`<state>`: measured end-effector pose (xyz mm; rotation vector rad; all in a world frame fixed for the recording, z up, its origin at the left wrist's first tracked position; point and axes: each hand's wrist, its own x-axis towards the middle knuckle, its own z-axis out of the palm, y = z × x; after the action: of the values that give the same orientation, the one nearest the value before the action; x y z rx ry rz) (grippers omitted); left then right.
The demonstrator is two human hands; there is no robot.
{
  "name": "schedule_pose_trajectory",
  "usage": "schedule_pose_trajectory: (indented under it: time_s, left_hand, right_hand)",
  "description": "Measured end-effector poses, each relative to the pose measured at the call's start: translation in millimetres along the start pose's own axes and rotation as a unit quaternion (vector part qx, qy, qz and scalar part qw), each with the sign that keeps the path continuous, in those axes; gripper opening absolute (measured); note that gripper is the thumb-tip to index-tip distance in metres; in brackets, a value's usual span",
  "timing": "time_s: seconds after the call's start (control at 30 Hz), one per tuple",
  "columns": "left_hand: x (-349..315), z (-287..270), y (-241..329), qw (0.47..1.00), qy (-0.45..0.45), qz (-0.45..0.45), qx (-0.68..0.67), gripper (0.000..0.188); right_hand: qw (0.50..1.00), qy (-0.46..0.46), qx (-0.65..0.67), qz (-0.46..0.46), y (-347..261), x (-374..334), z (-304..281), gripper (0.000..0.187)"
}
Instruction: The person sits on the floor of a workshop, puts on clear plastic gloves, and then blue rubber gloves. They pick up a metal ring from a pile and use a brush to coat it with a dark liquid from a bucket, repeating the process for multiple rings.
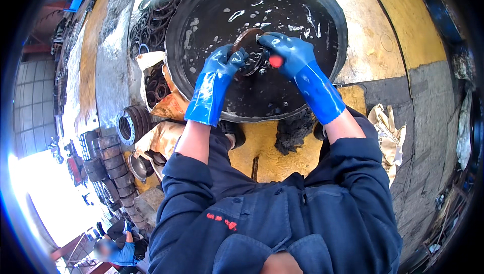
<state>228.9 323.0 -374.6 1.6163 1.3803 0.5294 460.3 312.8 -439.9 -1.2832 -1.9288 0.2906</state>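
Ring: the brown ring [245, 35] was between the gloved hands, over the dark liquid [287, 85] in the round black tub [174, 47].
Ring's lie: tilted, its visible upper arc rose from lower left to upper right and bowed away from the person; its lower edge was too obscured to place against the liquid.
Left hand: fingers of the left hand [223, 61] grasped the ring's left side.
Right hand: fingers of the right hand [291, 50] were clenched around the red handle [276, 61]; contact with the ring was unclear.
Handle's direction: its red end pointed toward the person; the far end was hidden.
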Motion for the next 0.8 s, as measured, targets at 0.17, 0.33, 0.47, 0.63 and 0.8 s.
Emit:
schedule_pose_trajectory:
  time_s: [0.17,0.33,0.47,0.63,0.8]
  left_hand:
    - [15,8,-35,0.998,0.028,0.06,-0.008,0.039]
    - [17,18,-40,0.993,0.053,0.108,-0.008,0.034]
    - [19,21,-40,0.991,0.064,0.117,-0.001,0.031]
    - [29,8,-52,0.98,0.119,0.126,-0.099,0.031]
    - [22,10,-42,0.9,0.1,0.0,-0.424,0.029]
  right_hand:
    - [0.901,-0.079,0.192,0.381,7,-10,19,0.026]
    - [0.718,-0.063,0.428,0.545,14,-14,36,0.031]
    - [0.624,-0.02,0.505,0.596,0,-15,34,0.036]
    - [0.796,-0.044,0.338,0.5,14,-9,-4,0.039]
    - [0.793,-0.05,0.342,0.502,17,-15,6,0.055]
